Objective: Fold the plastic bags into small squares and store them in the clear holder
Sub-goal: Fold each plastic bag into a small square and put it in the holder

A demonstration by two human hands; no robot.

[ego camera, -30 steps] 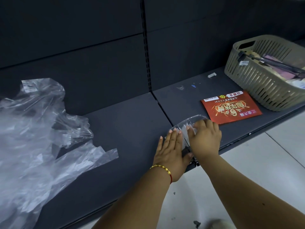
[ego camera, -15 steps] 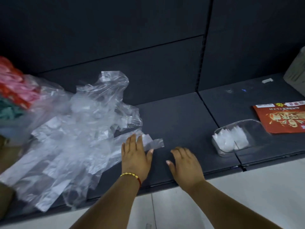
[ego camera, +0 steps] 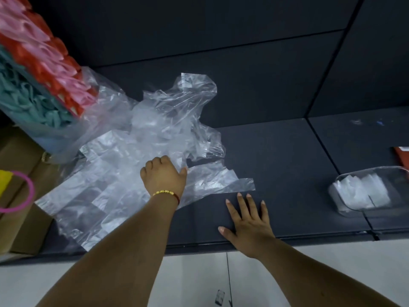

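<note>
Both hands have left the clear plastic holder, which now sits at the right on the dark shelf with small white folded squares inside, so one bag seems stored. The left hand has moved left of the holder onto the heap of crumpled clear plastic bags, fingers curled into the film. The right hand rests flat with fingers spread on the shelf, near the heap's edge. Picking up the next bag looks under way.

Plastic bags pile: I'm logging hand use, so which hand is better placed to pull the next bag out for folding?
Left. The left hand already grips the plastic bags pile with curled fingers; the right hand lies flat on the bare shelf beside it.
</note>
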